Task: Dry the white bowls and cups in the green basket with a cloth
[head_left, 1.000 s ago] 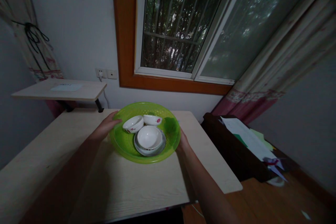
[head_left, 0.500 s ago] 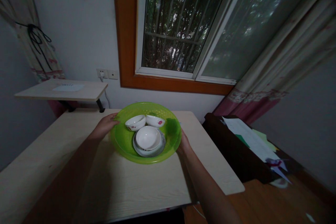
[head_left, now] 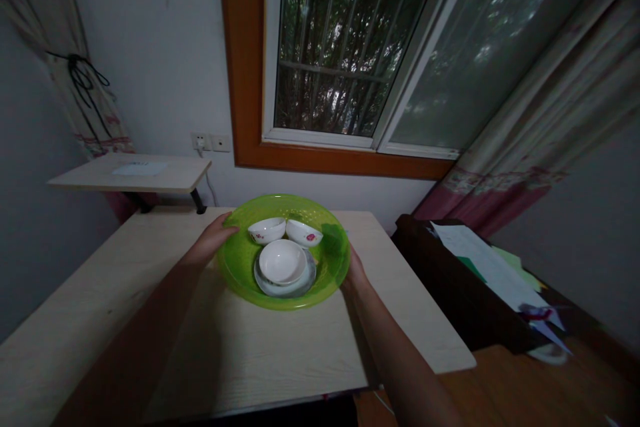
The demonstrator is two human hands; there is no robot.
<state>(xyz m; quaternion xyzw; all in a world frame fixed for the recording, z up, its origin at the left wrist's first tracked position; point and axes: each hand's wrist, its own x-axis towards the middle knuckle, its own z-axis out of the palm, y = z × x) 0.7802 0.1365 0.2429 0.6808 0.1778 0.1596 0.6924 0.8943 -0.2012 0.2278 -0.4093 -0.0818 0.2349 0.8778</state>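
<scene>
A green plastic basin is held between my two hands above the pale wooden desk. My left hand grips its left rim, thumb over the edge. On the opposite side my right hand clasps the rim, its fingers mostly hidden behind the basin. Inside lie a white bowl on a grey-white plate, plus two tilted white bowls with floral marks, the left bowl and the right bowl. Whether the basin touches the desk I cannot tell.
A small raised shelf with a paper label stands at the desk's back left. Behind the desk are a wall socket and a barred window. A dark brown piece of furniture holding papers stands to the right.
The whole scene has shifted slightly rightward in view. The two floral bowls sit a little differently inside the basin. Both hands keep their hold on its rim.
</scene>
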